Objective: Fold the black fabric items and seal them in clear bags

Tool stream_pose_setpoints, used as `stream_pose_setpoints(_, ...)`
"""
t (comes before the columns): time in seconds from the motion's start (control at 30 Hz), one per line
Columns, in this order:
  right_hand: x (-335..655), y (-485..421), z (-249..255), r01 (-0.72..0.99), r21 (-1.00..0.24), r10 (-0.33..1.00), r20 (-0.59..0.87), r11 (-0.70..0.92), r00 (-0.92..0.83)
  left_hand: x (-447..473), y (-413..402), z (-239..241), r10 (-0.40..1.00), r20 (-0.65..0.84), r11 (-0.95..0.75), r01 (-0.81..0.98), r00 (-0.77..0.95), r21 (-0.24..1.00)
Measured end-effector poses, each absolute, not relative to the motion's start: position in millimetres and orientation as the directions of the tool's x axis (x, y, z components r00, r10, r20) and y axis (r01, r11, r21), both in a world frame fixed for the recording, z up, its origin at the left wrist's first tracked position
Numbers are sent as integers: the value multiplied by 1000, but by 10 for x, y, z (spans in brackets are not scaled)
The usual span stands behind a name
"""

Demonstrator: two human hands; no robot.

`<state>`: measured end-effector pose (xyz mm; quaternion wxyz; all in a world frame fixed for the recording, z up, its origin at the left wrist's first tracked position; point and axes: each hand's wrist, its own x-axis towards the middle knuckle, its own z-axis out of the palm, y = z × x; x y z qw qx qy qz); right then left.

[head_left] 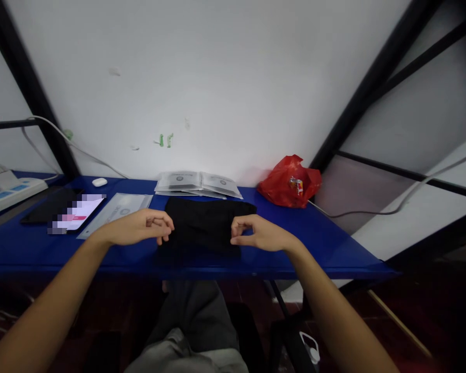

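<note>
A folded black cloth [205,223] lies in the middle of the blue table [326,238]. My left hand [143,226] hovers at the cloth's left edge with its fingers curled loosely inward. My right hand [256,234] is at the cloth's right edge, thumb and forefinger pinched together. Whether either hand grips the fabric is not clear; nothing else shows in them.
Clear plastic packets [198,184] lie behind the cloth by the white wall, another packet [116,212] to the left. A phone [79,212], a dark tablet [46,207], a white earbud case [100,182] and a power strip [8,189] sit left. A red plastic bag [289,181] sits right.
</note>
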<state>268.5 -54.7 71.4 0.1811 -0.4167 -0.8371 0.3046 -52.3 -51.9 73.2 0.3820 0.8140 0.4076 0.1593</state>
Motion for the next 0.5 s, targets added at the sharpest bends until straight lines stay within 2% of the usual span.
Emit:
stream_pose_setpoints(0.03,2693,-581,718,599,-652,823,68,465,-564,-503,-520,716,787,-54,-367,537,615,760)
stream_pose_setpoints(0.1,2688,-566,659,688,-552,877,206,471,-435,-401,-458,598,845,32,-399,589,534,703)
stream_pose_setpoints(0.17,2672,-459,523,822,-381,888,354,422,-292,-248,-333,399,896,157,-429,717,416,549)
stream_pose_setpoints(0.2,2667,-384,437,879,-293,892,370,376,-259,-172,-260,290,894,191,-446,767,405,461)
stream_pose_setpoints(0.27,2674,-218,260,941,-174,936,255,291,-242,-49,-109,100,915,125,-403,856,384,324)
stream_pose_setpoints(0.33,2705,-67,109,962,-130,965,138,239,-222,15,22,-21,941,54,-337,905,335,260)
stream_pose_setpoints(0.4,2750,51,2,964,-130,970,95,234,-222,25,118,-71,952,10,-300,922,307,244)
stream_pose_setpoints(0.5,2808,153,-92,955,-164,966,122,247,-228,-8,185,-85,950,9,-303,915,312,266)
